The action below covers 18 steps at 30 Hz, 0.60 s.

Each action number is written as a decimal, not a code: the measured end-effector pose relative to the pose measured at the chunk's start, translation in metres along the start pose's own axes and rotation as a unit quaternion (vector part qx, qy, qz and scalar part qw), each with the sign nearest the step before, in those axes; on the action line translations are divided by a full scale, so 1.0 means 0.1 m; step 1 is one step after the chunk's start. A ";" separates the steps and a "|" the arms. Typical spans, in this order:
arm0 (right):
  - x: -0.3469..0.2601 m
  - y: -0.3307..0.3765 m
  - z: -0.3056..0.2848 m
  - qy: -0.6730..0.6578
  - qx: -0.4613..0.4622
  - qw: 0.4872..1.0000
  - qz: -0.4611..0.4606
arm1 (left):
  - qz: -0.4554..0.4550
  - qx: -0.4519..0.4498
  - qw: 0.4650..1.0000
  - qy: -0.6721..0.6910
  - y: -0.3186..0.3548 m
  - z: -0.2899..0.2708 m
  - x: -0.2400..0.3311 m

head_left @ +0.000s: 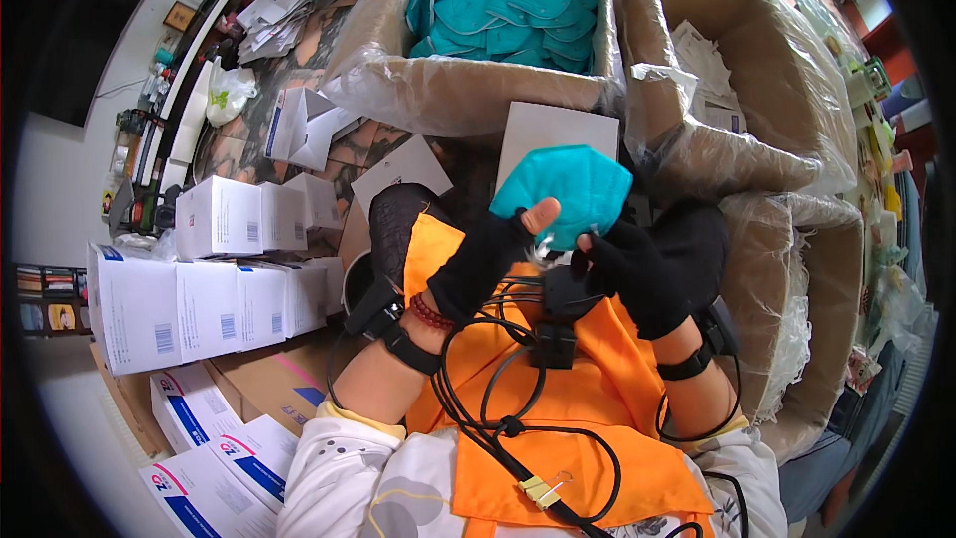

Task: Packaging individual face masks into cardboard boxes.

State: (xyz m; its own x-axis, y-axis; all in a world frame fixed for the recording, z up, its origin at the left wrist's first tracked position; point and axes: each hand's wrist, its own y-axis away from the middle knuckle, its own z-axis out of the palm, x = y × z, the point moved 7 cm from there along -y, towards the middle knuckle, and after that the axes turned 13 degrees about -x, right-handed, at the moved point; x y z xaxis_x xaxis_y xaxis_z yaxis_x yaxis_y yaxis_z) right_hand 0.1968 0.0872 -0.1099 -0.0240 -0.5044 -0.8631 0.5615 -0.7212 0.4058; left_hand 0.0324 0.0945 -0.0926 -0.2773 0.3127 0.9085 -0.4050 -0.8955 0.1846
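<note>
Orange fabric apron (617, 448) lies nearest, thin black cables (510, 426) looping across it. At left, white cardboard boxes (207, 314) stand in rows. Next, the left hand (483, 264), in a black fingerless glove, grips an angular teal fabric mask (578, 179) held above the lap; its bare thumb presses the near face, the other fingers mostly hidden, so I cannot tell their spread. The mask's long axis runs left to right, rising slightly rightward, broad face toward the camera. The right hand (642, 274), likewise gloved, has its fingertips nearly together at the lower edge; whether they pinch it is unclear. Farther right stands a brown cardboard carton lined with clear plastic (787, 90).
</note>
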 end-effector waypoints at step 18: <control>0.39 0.22 -1.15 -0.410 -0.056 0.873 -0.259 | -0.067 -0.110 0.953 -0.276 0.22 0.32 -0.25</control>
State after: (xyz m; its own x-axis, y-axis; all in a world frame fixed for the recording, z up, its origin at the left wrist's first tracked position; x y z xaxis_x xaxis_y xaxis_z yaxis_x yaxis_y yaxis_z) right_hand 0.3033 0.1059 -0.1690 -0.8564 -0.3281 -0.3988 0.3765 -0.9252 -0.0475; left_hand 0.0581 0.0570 -0.0992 0.2652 0.1503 0.9524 -0.5938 -0.7527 0.2842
